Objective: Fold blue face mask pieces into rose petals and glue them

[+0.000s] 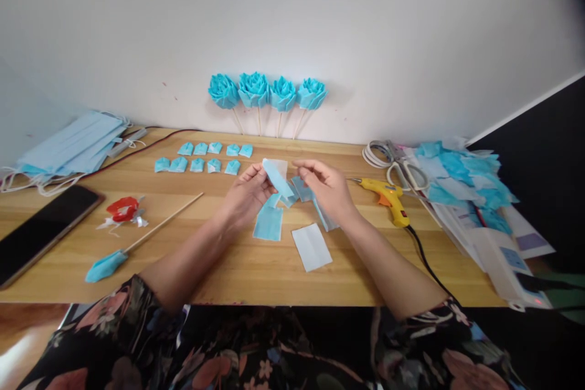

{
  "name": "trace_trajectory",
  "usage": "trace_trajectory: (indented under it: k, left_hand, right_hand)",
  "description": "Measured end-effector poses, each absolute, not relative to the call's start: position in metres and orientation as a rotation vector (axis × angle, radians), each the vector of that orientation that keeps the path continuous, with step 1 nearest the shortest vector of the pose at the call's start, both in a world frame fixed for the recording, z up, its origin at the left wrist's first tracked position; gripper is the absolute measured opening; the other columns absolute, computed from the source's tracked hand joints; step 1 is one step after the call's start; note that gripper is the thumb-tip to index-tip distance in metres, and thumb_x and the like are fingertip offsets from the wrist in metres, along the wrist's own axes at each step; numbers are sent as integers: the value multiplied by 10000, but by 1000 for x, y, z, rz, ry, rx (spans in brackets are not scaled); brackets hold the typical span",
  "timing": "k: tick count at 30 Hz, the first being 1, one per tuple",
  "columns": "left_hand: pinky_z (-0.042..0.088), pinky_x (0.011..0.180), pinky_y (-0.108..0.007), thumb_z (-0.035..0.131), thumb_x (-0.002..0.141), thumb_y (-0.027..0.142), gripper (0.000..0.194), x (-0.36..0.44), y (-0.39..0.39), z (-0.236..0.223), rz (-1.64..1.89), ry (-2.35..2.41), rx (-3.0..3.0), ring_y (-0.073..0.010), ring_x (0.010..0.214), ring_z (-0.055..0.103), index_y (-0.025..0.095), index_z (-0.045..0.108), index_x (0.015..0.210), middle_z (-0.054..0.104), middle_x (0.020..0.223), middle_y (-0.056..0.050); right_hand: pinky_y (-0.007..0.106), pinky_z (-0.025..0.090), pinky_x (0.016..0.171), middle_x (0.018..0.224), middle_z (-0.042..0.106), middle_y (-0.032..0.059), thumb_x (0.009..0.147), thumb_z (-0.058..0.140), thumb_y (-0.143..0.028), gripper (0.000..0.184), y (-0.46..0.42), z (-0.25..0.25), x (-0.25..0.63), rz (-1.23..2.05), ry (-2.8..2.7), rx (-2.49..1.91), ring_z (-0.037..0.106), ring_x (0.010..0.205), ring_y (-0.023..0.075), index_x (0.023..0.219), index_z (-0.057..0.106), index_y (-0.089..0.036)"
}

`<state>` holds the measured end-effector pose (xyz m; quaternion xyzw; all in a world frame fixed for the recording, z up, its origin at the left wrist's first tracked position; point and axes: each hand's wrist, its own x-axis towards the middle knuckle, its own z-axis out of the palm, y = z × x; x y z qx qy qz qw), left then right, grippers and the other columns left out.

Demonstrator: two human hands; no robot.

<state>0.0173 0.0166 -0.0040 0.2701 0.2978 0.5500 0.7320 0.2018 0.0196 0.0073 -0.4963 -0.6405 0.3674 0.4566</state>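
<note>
My left hand (247, 194) pinches a small light-blue mask-fabric piece (276, 175) above the wooden table (219, 268); its fingers are closed on the piece. My right hand (325, 187) hovers just right of it with fingers curled near the piece's edge; several more blue pieces (301, 190) lie under it. Two cut rectangles lie below my hands, one blue (269, 222) and one white (311, 247).
Folded blue petals (205, 157) sit in two rows behind. Four blue fabric roses on sticks (267, 92) lean on the wall. A stick with a blue bud (137, 241), red tape (122, 209), phone (41, 228), masks (73, 143), glue gun (388, 198), scissors (402, 167), scraps (461, 180).
</note>
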Motion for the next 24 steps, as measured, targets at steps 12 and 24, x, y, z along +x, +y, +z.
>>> trace_trajectory:
  k: [12, 24]
  left_hand:
    - [423, 489, -209, 749, 777, 188, 415, 23, 8, -1, 981, 539, 507, -75, 514, 505, 277, 638, 1167, 618, 779, 18]
    - [424, 510, -246, 866, 645, 251, 614, 26, 5, -2, 931, 563, 533, -92, 544, 490, 316, 621, 1204, 629, 845, 16]
  right_hand:
    - [286, 479, 701, 937, 746, 15, 910, 600, -391, 234, 17, 8, 195, 1053, -1721, -1144, 642, 807, 148, 1049, 717, -244]
    - [364, 460, 936, 1048, 699, 34, 868, 605, -285, 101, 13, 19, 192, 1081, -1834, -1040, 617, 1070, 198, 867, 695, -240]
